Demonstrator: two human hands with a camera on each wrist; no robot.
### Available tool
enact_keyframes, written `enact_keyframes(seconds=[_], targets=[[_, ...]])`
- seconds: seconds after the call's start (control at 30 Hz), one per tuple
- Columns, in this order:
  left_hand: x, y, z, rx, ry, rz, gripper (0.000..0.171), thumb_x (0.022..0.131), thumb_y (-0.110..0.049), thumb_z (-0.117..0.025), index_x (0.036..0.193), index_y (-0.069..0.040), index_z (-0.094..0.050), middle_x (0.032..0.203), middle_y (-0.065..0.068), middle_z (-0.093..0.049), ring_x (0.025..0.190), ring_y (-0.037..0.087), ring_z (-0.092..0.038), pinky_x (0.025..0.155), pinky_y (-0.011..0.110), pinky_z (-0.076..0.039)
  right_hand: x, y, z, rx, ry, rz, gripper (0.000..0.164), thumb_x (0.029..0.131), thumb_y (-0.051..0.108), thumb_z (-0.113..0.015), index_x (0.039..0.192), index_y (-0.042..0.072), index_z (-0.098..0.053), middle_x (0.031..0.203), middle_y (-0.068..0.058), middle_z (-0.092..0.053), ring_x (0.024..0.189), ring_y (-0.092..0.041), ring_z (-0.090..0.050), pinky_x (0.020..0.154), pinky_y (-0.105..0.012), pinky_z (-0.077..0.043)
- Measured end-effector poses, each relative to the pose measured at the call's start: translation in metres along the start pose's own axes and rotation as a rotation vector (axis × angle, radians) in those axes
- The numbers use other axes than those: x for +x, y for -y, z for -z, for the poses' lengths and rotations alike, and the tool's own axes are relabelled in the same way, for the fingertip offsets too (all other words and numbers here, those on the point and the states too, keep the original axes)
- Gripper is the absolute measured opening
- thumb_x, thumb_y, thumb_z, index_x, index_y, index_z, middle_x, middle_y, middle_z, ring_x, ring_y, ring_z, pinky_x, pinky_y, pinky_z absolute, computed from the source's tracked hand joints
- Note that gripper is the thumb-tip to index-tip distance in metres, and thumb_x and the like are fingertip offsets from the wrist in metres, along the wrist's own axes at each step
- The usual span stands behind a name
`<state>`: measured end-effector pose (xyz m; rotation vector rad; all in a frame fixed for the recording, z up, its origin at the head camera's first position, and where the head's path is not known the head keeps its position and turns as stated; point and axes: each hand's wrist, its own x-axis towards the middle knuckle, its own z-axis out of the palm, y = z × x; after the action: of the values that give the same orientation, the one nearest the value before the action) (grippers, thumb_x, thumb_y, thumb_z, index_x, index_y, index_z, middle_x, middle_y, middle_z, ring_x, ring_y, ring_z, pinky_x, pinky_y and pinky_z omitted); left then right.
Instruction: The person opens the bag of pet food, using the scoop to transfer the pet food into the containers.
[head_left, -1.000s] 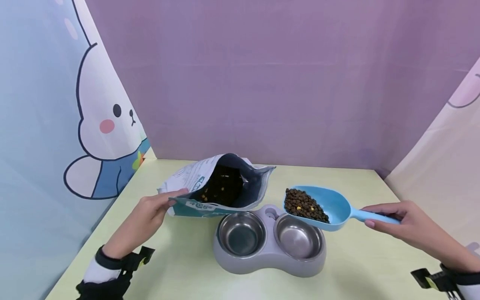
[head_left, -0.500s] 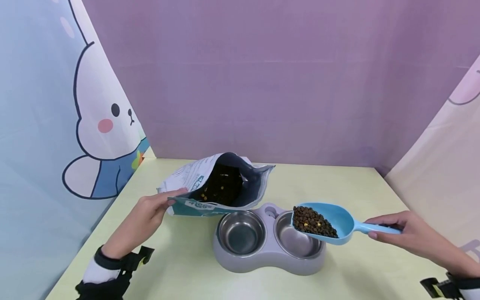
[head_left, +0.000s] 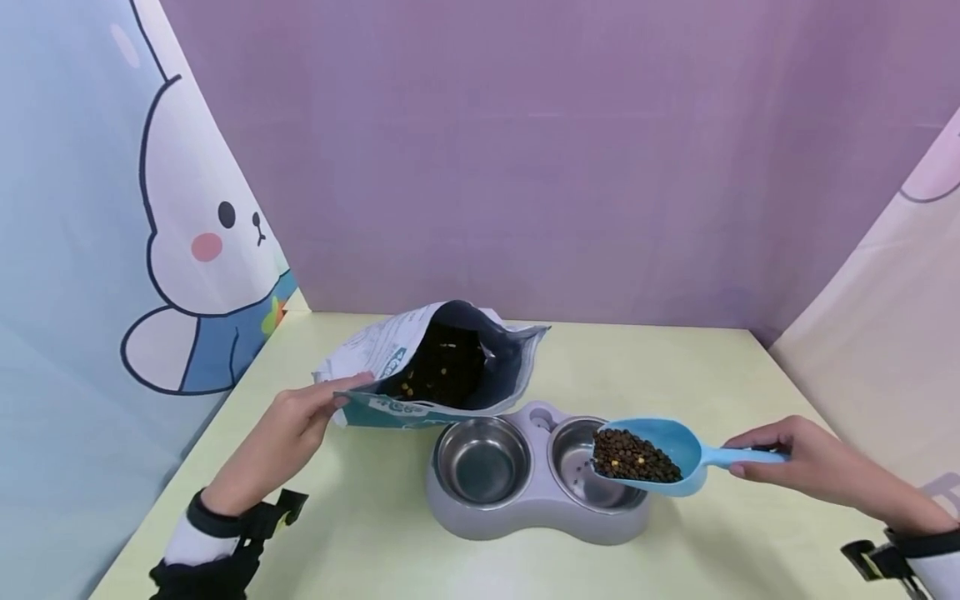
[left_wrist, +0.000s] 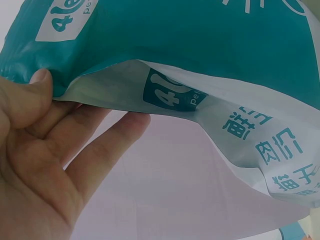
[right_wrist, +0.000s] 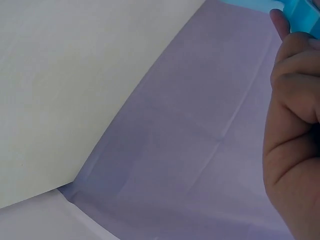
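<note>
My left hand point(head_left: 292, 433) pinches the rim of an open pet food bag point(head_left: 371, 346) between thumb and fingers. The bag tilts toward me, showing dark kibble inside; the left wrist view shows its teal and white film point(left_wrist: 200, 40). My right hand point(head_left: 813, 467) grips the handle of a light blue scoop point(head_left: 678, 442). A heap of brown kibble point(head_left: 633, 458) fills the scoop's front end. The scoop hangs tilted over the right steel bowl point(head_left: 573, 475), where a few dark pieces show. The scoop hides part of that bowl.
Both bowls sit in a lilac double feeder point(head_left: 517, 525) on the pale yellow table point(head_left: 360, 517). The left steel bowl point(head_left: 483, 471) stands beneath the bag's front edge. A purple backdrop point(head_left: 525, 167) rises behind the table, with printed cloths at both sides.
The scoop has come down and slightly right, over the right bowl. Several kibble pieces now show in that bowl. The left hand and bag have hardly moved.
</note>
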<state>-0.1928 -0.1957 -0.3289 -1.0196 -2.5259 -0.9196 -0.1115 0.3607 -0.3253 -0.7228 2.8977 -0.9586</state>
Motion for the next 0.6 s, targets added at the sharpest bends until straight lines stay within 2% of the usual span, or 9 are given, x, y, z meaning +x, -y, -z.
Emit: enact_keyframes(seconds=[0.07, 0.17, 0.47, 0.6], targets=[[0.0003, -0.0004, 0.0006, 0.001, 0.005, 0.011, 0.046, 0.087, 0.011, -0.045, 0.123, -0.016, -0.052, 0.123, 0.004, -0.053, 0.110, 0.021, -0.049, 0.082, 0.039, -0.048, 0.0013, 0.0017, 0.0011, -0.013, 0.000, -0.008, 0.019, 0.077, 0.009, -0.069, 0.094, 0.016, -0.067, 0.057, 0.016, -0.043, 0.049, 0.002, -0.029, 0.037, -0.020, -0.028], [0.0010, -0.0006, 0.0004, 0.003, 0.012, 0.022, 0.047, 0.087, 0.011, -0.045, 0.124, -0.017, -0.052, 0.124, 0.004, -0.053, 0.110, 0.021, -0.049, 0.081, 0.038, -0.048, 0.0039, 0.0018, 0.0020, -0.022, 0.006, 0.002, 0.018, 0.076, 0.010, -0.070, 0.093, 0.017, -0.067, 0.057, 0.016, -0.043, 0.049, 0.002, -0.030, 0.037, -0.020, -0.029], [0.0010, -0.0005, 0.0005, -0.004, 0.015, 0.035, 0.047, 0.087, 0.010, -0.045, 0.124, -0.018, -0.051, 0.125, 0.003, -0.053, 0.112, 0.021, -0.048, 0.084, 0.040, -0.046, 0.0057, 0.0039, 0.0060, -0.015, 0.040, -0.002, 0.016, 0.077, 0.009, -0.069, 0.092, 0.017, -0.067, 0.064, 0.013, -0.054, 0.050, 0.002, -0.031, 0.038, -0.021, -0.029], [0.0009, -0.0001, 0.0002, -0.003, 0.013, 0.028, 0.047, 0.087, 0.010, -0.045, 0.124, -0.018, -0.051, 0.125, 0.003, -0.053, 0.112, 0.021, -0.048, 0.084, 0.040, -0.046, 0.0059, 0.0050, 0.0080, -0.022, 0.051, -0.014, 0.015, 0.078, 0.010, -0.068, 0.091, 0.016, -0.067, 0.064, 0.013, -0.054, 0.050, 0.002, -0.031, 0.039, -0.021, -0.029]])
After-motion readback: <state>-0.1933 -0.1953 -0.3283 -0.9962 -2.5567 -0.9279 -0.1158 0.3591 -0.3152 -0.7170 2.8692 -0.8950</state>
